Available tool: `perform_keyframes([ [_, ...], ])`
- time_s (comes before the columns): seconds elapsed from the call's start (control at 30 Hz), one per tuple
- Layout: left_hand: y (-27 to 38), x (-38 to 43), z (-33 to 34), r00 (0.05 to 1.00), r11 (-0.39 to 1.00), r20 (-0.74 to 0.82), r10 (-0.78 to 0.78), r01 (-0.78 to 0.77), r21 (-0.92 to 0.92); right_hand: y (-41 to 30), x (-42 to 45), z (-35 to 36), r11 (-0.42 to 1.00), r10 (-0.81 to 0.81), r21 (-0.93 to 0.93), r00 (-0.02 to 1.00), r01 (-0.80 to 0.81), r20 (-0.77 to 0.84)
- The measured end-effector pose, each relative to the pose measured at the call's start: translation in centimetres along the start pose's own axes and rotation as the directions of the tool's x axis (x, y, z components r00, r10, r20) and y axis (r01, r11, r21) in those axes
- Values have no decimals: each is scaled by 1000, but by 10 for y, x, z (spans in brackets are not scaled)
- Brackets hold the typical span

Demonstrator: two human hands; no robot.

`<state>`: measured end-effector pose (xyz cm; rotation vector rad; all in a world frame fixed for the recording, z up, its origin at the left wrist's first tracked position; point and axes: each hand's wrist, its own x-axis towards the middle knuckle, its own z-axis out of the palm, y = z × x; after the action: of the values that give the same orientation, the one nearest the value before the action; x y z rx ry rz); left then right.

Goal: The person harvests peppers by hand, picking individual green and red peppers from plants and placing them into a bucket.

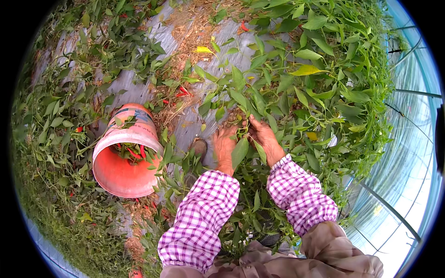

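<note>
Both bare hands reach into a leafy pepper plant (259, 100) in front of me. My left hand (225, 144) is at its stems, its fingertips hidden behind leaves. Close beside it, my right hand (263, 136) has thumb and fingers around a thin green stem; whether it pinches it is unclear. A pink plastic bucket (127, 179) lies on its side to the left, its mouth towards me, with red chilli peppers (134, 153) and leaves inside. Other red chilli peppers (183, 92) lie above my left hand on straw, and one red pepper (244, 26) shows near the top.
Silvery plastic mulch film (167, 31) with straw (191, 38) runs between rows of pepper plants. A shoe (199, 147) stands left of my left hand. Dense foliage (55, 118) fills the left side. At right, a greenhouse wall of clear film (413, 146) has metal ribs.
</note>
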<state>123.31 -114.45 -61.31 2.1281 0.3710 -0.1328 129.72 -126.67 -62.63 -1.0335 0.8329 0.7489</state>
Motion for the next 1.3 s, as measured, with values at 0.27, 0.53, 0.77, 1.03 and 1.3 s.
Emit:
perform_keyframes([
  [0.27,16,3,-16,624,380,618,-477,781,-496,15,-20,6,995,5,-93,986,-21,-169],
  [0.53,-7,-21,-101,691,423,535,-486,722,-548,-4,-33,14,996,-87,-41,944,78,-318],
  [0.77,-71,49,-76,830,592,150,-538,498,-634,-8,-38,-33,995,-45,90,999,45,-5],
  [1.03,-61,90,8,937,662,157,-312,333,-672,-14,-53,-44,982,-41,189,990,14,138],
  [1.3,-50,99,-6,898,667,257,-357,437,-604,-8,-47,-50,983,-12,185,988,-17,157],
])
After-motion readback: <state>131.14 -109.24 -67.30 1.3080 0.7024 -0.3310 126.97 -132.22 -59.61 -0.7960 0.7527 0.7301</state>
